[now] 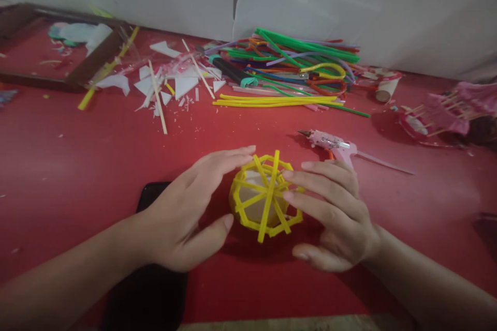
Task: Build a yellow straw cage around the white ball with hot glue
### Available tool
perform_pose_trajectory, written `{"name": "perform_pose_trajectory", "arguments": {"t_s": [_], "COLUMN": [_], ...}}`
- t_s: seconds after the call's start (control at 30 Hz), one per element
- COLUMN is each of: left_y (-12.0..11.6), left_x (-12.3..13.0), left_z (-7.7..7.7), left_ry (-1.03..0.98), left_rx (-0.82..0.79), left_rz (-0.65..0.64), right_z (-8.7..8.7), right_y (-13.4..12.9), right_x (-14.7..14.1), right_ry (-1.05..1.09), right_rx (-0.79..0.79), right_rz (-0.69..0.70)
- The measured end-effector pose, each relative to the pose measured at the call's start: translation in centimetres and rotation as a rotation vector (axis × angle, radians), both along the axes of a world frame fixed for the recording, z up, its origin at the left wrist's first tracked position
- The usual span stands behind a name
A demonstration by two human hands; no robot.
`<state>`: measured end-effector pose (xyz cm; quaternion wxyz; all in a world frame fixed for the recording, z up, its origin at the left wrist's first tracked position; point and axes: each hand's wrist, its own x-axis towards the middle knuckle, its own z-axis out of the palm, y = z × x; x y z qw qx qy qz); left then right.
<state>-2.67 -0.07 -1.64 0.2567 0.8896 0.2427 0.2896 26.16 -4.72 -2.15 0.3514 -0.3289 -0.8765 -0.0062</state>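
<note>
A yellow wheel-shaped frame made of pipe cleaner pieces, with a ring and crossing spokes, rests on top of a pale round object whose kind I cannot make out. To its left is my left hand, fingers stretched out and thumb apart, the fingertips near the ring's upper left edge. On the other side my right hand is spread, its index and middle fingertips at the right part of the wheel, seemingly touching it. Neither hand grips anything. Under my left wrist lies a black phone.
A pink glue gun lies beyond my right hand. Behind are a heap of coloured pipe cleaners, a black and teal cutter, white scraps and wooden sticks. A pink stick model stands right; a brown frame lies left.
</note>
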Motion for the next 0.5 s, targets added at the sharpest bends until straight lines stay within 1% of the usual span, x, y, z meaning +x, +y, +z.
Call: {"name": "perform_pose_trajectory", "arguments": {"t_s": [0.07,0.2,0.43,0.5], "left_y": [0.05,0.12,0.03,-0.06], "left_x": [0.27,0.94,0.93,0.80], "left_z": [0.19,0.46,0.46,0.57], "left_ry": [-0.002,0.022,0.059,0.054], "left_rx": [0.045,0.136,0.167,0.170], "left_rz": [-0.038,-0.053,0.005,0.003], "right_z": [-0.07,-0.02,0.23,0.18], "right_y": [-0.12,-0.03,0.00,-0.13], "right_x": [0.01,0.01,0.06,0.09], "right_ry": [-0.031,-0.052,-0.062,-0.059], "right_rx": [0.000,-0.036,-0.088,-0.099], "right_rz": [-0.017,-0.007,0.024,0.020]}}
